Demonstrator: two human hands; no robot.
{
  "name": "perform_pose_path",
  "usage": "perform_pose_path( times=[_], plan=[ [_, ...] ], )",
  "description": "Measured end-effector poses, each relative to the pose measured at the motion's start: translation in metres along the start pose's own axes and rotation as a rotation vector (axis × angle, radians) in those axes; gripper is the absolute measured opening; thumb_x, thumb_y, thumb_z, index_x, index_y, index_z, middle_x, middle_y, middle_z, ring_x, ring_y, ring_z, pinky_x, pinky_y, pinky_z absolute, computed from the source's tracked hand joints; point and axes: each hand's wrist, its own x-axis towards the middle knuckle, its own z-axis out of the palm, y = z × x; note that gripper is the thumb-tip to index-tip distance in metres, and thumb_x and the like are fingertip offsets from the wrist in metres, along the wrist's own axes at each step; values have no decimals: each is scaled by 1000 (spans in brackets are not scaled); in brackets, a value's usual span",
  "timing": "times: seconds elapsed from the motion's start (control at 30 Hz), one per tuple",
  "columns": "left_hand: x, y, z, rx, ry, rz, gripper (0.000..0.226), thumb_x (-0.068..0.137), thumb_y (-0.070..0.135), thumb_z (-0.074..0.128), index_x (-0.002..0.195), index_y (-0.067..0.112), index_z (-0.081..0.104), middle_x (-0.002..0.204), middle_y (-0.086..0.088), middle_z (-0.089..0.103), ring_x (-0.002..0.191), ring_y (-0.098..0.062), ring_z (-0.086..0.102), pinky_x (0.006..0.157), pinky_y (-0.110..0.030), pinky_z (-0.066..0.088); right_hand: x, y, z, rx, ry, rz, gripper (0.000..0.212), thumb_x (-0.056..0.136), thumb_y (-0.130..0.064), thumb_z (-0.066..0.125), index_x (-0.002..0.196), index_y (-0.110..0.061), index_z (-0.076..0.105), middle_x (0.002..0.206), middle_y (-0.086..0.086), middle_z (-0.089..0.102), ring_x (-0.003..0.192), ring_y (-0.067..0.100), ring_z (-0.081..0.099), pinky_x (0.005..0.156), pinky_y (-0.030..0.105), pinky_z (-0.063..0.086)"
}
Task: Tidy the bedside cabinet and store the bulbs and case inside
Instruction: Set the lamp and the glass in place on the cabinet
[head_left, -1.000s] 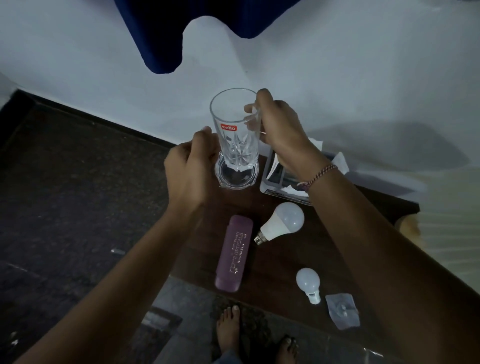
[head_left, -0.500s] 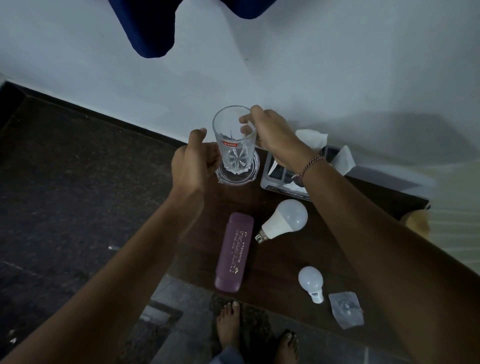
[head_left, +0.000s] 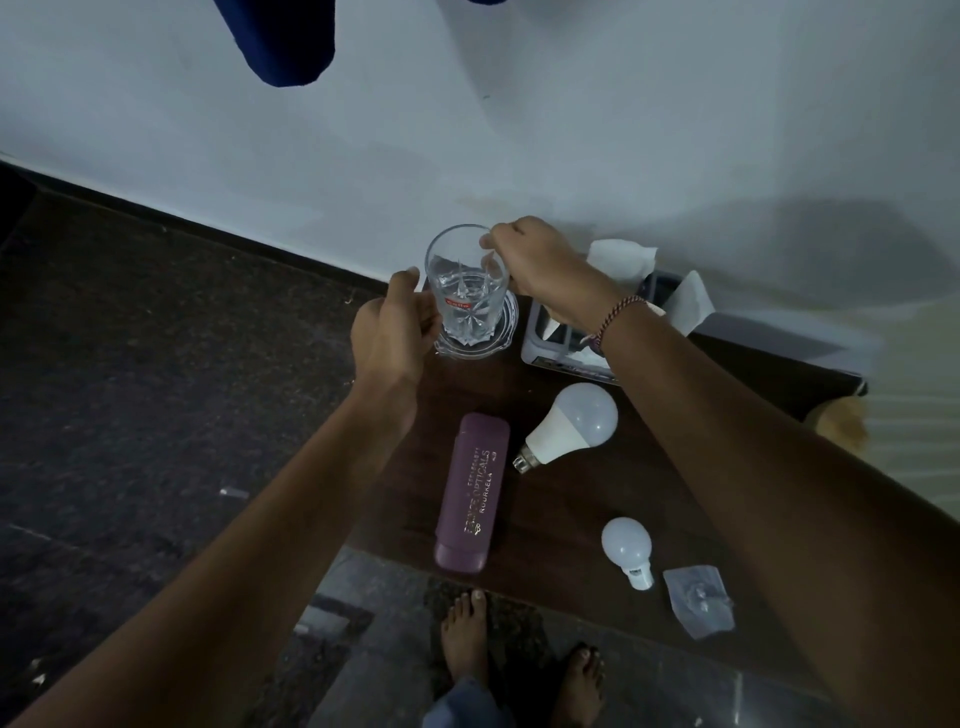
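A clear cut-pattern glass (head_left: 467, 291) stands on a clear round coaster (head_left: 506, 325) at the far left corner of the dark wooden cabinet top (head_left: 566, 509). My right hand (head_left: 540, 265) pinches the glass by its rim. My left hand (head_left: 389, 332) curls against the coaster's left edge and the glass's lower side. A purple spectacle case (head_left: 472, 488) lies lengthwise in the middle. Beside it on the right lies a large white bulb (head_left: 576, 423). Near the front edge, a small white bulb (head_left: 626, 545) rests on its side.
A grey tray (head_left: 540, 348) holding white tissues (head_left: 618, 257) sits against the wall behind my right wrist. A small clear plastic packet (head_left: 698, 603) lies at the front right. My bare feet (head_left: 462, 634) stand at the cabinet's front. Dark floor lies to the left.
The glass and coaster have come down from mid-air onto the cabinet's far left corner, both hands moving with them. The case and bulbs have not moved.
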Motion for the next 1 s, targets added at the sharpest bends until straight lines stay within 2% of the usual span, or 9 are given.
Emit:
perform_pose_path(
  times=[0.17,0.3,0.4,0.5,0.6,0.67,0.77,0.9,1.0],
  plan=[
    [-3,-2,0,-34,-2,-23,32,93,26,47,65,14,54,91,-14,57,91,-19,58,92,-30,53,-1,4,1,-33,14,-16,45,94,-18,31,113,19,50,114,36,57,75,30,51,77,48,51],
    [-5,-1,1,5,12,-27,32,92,23,47,64,10,55,88,-13,58,87,-19,58,87,-28,52,-1,7,2,-53,51,-14,42,95,-16,31,54,-7,35,53,6,37,49,14,26,52,28,25],
    [-3,2,0,96,63,-15,28,81,31,53,62,11,53,82,-12,57,81,-20,55,80,-36,49,-4,6,1,-84,69,-54,39,95,-15,30,55,-13,26,58,5,39,49,13,26,52,28,25],
    [-5,6,-3,119,112,6,24,69,34,51,55,14,49,66,-6,50,72,-19,48,68,-36,41,-12,2,-2,-159,103,-145,40,96,-12,29,56,-13,28,115,27,60,43,6,37,50,20,32],
    [-15,11,-4,109,118,-8,31,73,29,51,44,18,46,55,0,43,57,-17,39,62,-32,33,-28,-3,-6,-160,147,-209,32,97,-11,28,95,1,57,128,30,52,42,5,45,43,14,34],
    [-24,12,-4,119,112,1,37,80,25,52,44,18,47,55,0,43,54,-14,39,57,-28,31,-40,-3,-8,-133,199,-262,41,97,-11,29,134,4,39,124,30,55,65,22,58,60,23,42],
    [-36,10,-5,128,114,43,31,83,25,52,54,13,50,64,-3,50,68,-19,47,64,-31,38,-58,2,-9,-51,259,-281,44,97,-11,30,141,-3,31,104,26,64,77,22,54,77,36,42],
    [-59,4,-5,180,59,93,29,86,28,50,59,17,47,65,0,49,75,-18,50,70,-28,41,-83,18,-11,89,366,-298,43,97,-10,33,140,-5,35,82,23,63,53,3,46,56,23,40],
    [-82,-6,-8,219,47,135,35,91,22,48,57,17,43,55,4,42,49,-5,43,43,-8,35,-103,39,-13,186,436,-308,41,97,-7,34,138,-5,38,56,1,48,39,-2,43,43,10,31]
  ],
)
